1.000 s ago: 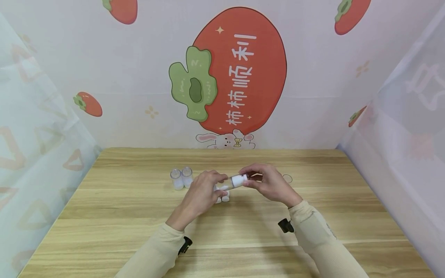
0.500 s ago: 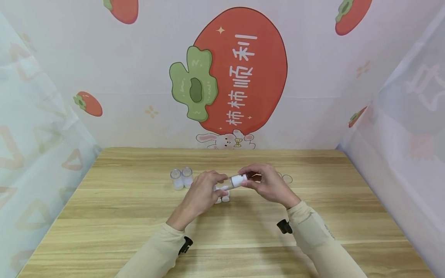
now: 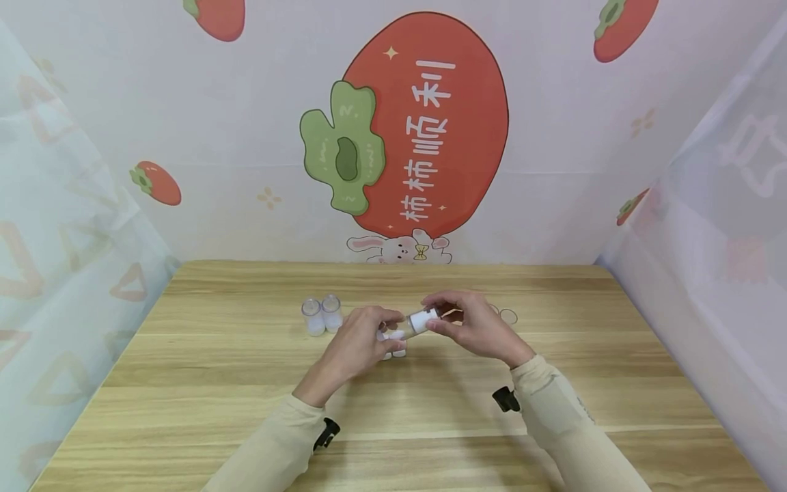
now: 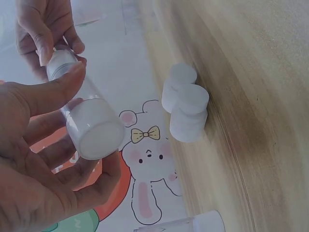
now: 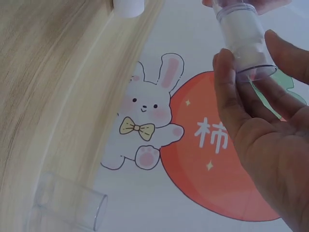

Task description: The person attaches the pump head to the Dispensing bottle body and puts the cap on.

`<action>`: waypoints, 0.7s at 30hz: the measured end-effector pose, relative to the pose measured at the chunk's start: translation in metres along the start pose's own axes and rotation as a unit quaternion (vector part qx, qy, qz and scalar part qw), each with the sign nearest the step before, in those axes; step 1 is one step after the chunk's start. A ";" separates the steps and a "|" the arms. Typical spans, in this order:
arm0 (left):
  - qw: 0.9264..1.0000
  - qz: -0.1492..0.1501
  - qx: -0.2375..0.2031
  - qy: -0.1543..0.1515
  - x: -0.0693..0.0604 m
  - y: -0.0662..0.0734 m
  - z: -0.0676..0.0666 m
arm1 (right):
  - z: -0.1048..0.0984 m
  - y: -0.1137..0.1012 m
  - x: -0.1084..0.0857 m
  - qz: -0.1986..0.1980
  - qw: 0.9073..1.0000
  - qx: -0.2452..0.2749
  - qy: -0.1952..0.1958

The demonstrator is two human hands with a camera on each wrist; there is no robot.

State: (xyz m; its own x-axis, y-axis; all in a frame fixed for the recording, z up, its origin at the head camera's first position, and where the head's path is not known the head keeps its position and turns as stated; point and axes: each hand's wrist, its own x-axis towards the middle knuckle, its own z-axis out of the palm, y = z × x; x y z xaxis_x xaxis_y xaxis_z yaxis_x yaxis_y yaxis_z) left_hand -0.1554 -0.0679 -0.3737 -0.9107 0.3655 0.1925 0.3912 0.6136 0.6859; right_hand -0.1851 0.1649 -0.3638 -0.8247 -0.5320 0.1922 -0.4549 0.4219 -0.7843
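Note:
Both hands hold one small bottle (image 3: 423, 320), tilted above the table, with a see-through body and a white section. The left hand (image 3: 356, 345) curls its fingers and thumb round the end with the white base (image 4: 99, 133). At the other end, the right hand (image 3: 476, 324) grips a clear cap (image 5: 258, 72) between thumb and fingers; a white top (image 5: 248, 50) shows inside it. Small white cylindrical containers (image 3: 399, 348) stand on the table below the left hand, partly hidden by it. In the left wrist view, these white containers (image 4: 188, 116) cluster beside the bottle.
Two similar bottles with clear tops (image 3: 313, 318) stand left of the left hand. Beyond the right hand are clear round caps (image 3: 508, 316), one partly covered; two clear caps (image 5: 72, 200) also show in the right wrist view. A printed cloth backdrop (image 3: 246, 137) rises behind the wooden table (image 3: 399, 444).
The hands stay almost in place. The bottle has tilted slightly, and its white top now sits deeper behind the clear cap in the right hand's fingers.

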 end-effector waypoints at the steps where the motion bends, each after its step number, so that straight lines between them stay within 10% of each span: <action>1: 1.000 -0.003 -0.003 -0.001 0.000 0.000 0.000 | -0.001 0.001 0.000 -0.002 1.000 -0.002 -0.004; 21: 0.992 -0.077 -0.080 0.068 0.022 -0.005 0.014 | -0.004 0.012 -0.019 0.025 0.998 -0.062 -0.006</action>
State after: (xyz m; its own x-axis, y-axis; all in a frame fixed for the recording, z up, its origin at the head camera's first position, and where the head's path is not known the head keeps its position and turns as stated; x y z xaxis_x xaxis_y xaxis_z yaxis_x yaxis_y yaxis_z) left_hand -0.1755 -0.0536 -0.3831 -0.9718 0.1721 0.1613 0.2296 0.5326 0.8147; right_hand -0.1762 0.1834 -0.3747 -0.8436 -0.5164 0.1471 -0.4522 0.5357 -0.7131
